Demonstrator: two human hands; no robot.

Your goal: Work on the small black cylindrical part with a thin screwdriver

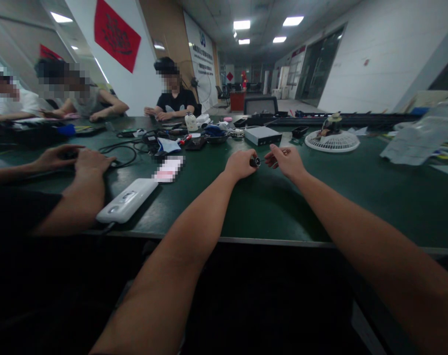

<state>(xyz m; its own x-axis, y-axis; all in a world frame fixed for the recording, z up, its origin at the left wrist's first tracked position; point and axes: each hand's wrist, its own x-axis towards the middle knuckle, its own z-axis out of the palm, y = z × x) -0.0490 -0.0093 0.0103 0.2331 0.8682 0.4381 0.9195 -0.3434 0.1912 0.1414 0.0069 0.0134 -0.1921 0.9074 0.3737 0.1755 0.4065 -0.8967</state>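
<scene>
Above the green table [268, 212], my left hand [240, 165] is closed around a small black cylindrical part [255, 161]. Its round end faces my right hand, but its exact kind is too small to tell. My right hand [288, 161] is a short way to the right, fingers curled and pinched together. A thin thing seems to run from those fingertips toward the black part; I cannot make out what it is.
A white power strip [130, 201] lies left of my left forearm, beside a co-worker's hands [89, 160]. Behind my hands are a grey disc drive [263, 135], a white fan grille [331, 143] and black cables [130, 148]. Plastic bags [416, 135] lie at right. Other people sit opposite.
</scene>
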